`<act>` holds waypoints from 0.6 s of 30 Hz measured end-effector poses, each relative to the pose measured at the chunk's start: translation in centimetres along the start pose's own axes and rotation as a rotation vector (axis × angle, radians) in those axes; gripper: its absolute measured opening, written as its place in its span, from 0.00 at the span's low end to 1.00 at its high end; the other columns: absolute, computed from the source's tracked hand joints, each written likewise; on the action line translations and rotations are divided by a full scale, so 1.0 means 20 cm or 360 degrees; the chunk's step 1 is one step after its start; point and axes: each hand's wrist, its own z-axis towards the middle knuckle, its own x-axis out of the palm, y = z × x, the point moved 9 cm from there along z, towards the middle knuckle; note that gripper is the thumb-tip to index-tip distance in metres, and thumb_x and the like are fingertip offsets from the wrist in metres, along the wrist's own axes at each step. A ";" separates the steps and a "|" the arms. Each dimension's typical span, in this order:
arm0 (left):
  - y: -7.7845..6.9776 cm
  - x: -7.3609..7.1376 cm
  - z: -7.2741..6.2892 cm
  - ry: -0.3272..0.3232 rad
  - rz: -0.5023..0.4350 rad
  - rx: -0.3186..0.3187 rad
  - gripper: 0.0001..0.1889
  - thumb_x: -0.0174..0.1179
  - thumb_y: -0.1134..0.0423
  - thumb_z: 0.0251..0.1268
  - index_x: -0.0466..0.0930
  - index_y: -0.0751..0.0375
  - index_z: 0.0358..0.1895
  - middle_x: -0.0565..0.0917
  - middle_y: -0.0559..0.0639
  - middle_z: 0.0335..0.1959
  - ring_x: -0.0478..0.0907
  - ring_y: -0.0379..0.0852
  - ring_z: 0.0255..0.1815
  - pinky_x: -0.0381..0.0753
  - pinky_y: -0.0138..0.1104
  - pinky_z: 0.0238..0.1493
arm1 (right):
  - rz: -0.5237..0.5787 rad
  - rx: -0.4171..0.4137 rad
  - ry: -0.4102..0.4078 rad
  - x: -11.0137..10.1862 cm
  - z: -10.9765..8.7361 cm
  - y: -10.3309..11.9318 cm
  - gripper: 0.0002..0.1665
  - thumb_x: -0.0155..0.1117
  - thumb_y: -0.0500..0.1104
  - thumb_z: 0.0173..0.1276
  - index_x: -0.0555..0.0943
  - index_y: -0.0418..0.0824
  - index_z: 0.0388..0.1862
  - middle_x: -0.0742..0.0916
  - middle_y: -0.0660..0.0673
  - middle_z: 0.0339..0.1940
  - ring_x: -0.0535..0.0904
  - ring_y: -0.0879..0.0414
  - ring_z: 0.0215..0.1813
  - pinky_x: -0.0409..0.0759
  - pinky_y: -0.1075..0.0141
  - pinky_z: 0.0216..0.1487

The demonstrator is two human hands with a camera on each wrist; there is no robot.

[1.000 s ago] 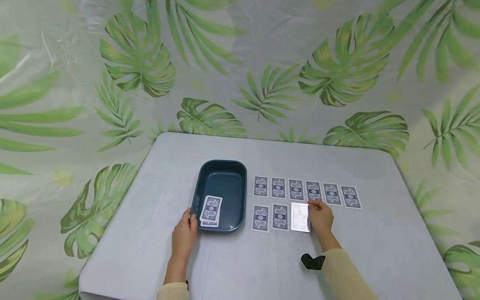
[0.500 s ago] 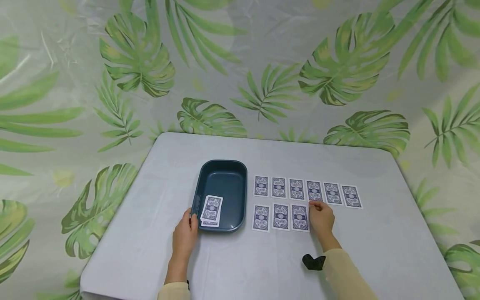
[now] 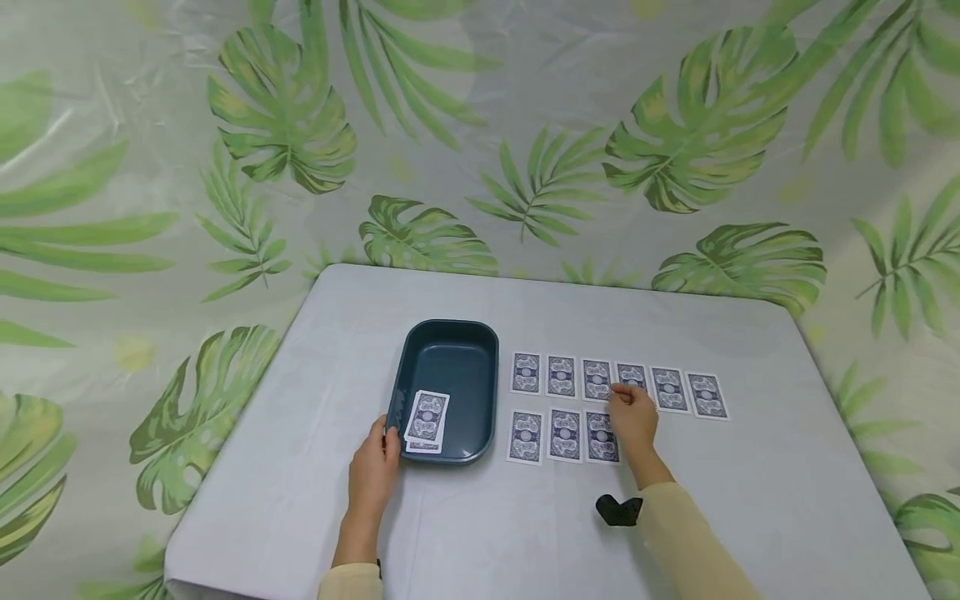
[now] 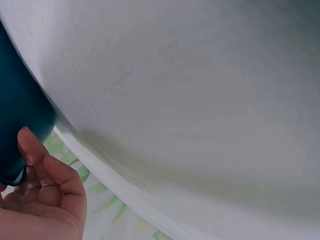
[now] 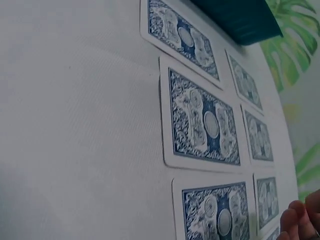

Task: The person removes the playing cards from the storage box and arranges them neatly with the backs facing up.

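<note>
My left hand [image 3: 373,468] grips the near left rim of a dark teal rectangular tray [image 3: 459,367]; in the left wrist view its fingers [image 4: 33,146] lie along the tray's wall. A few blue-backed playing cards [image 3: 427,417] overlap in the tray's near left corner. My right hand [image 3: 634,421], its fingers loosely curled with no card seen in them, hovers by the rightmost playing card [image 3: 599,437] of the lower row. That hand partly covers this card and one in the upper row. Only some fingertips [image 5: 291,221] show in the right wrist view.
Right of the tray, an upper row of several face-down cards [image 3: 561,377] runs across the white-covered table [image 3: 480,533]. A shorter lower row begins with a card [image 3: 525,437] near the tray. A leaf-patterned sheet [image 3: 525,192] hangs behind the table.
My right hand has come away from the rightmost lower card, which stays lying face down, and has moved slightly up and left. My left hand keeps its grip on the tray.
</note>
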 end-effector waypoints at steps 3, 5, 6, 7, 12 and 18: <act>0.00 0.00 0.00 -0.0005 -0.0001 0.0007 0.21 0.45 0.60 0.76 0.70 0.71 0.64 0.82 0.67 0.51 0.80 0.60 0.46 0.76 0.54 0.50 | 0.0015 -0.0018 0.0040 0.05 0.00 0.07 0.13 0.53 0.35 0.67 0.81 0.31 0.45 0.83 0.36 0.37 0.75 0.49 0.38 0.69 0.62 0.38; 0.00 -0.01 0.00 -0.0015 -0.0003 0.0012 0.21 0.46 0.61 0.76 0.70 0.71 0.64 0.82 0.67 0.51 0.80 0.61 0.47 0.76 0.54 0.50 | 0.0019 -0.0053 0.0077 0.09 -0.01 0.11 0.13 0.53 0.35 0.66 0.81 0.30 0.45 0.83 0.36 0.37 0.75 0.52 0.36 0.69 0.65 0.36; 0.00 -0.01 0.00 -0.0017 -0.0007 0.0013 0.21 0.46 0.61 0.76 0.70 0.71 0.63 0.81 0.67 0.51 0.80 0.61 0.46 0.76 0.54 0.50 | 0.0035 -0.0070 0.0100 0.11 -0.01 0.13 0.13 0.54 0.34 0.66 0.81 0.30 0.46 0.83 0.36 0.37 0.75 0.55 0.34 0.70 0.66 0.35; 0.00 -0.01 0.00 -0.0021 -0.0008 0.0015 0.21 0.46 0.61 0.76 0.70 0.71 0.63 0.81 0.67 0.51 0.80 0.61 0.46 0.76 0.54 0.50 | 0.0040 -0.0089 0.0121 0.13 -0.01 0.16 0.13 0.55 0.34 0.66 0.81 0.29 0.46 0.84 0.36 0.37 0.75 0.57 0.33 0.70 0.68 0.33; 0.00 -0.01 0.01 -0.0029 -0.0017 0.0024 0.20 0.46 0.61 0.76 0.71 0.71 0.63 0.81 0.67 0.52 0.80 0.61 0.47 0.76 0.54 0.50 | 0.0054 -0.0119 0.0271 0.25 -0.01 0.24 0.14 0.57 0.35 0.65 0.80 0.30 0.48 0.85 0.39 0.34 0.77 0.61 0.28 0.70 0.72 0.30; 0.01 -0.01 0.01 -0.0059 -0.0013 0.0050 0.20 0.47 0.61 0.75 0.71 0.70 0.62 0.81 0.67 0.52 0.80 0.62 0.48 0.76 0.54 0.50 | 0.0179 -0.0142 0.0447 0.40 -0.05 0.38 0.15 0.56 0.33 0.65 0.79 0.28 0.49 0.86 0.35 0.36 0.83 0.39 0.40 0.72 0.73 0.30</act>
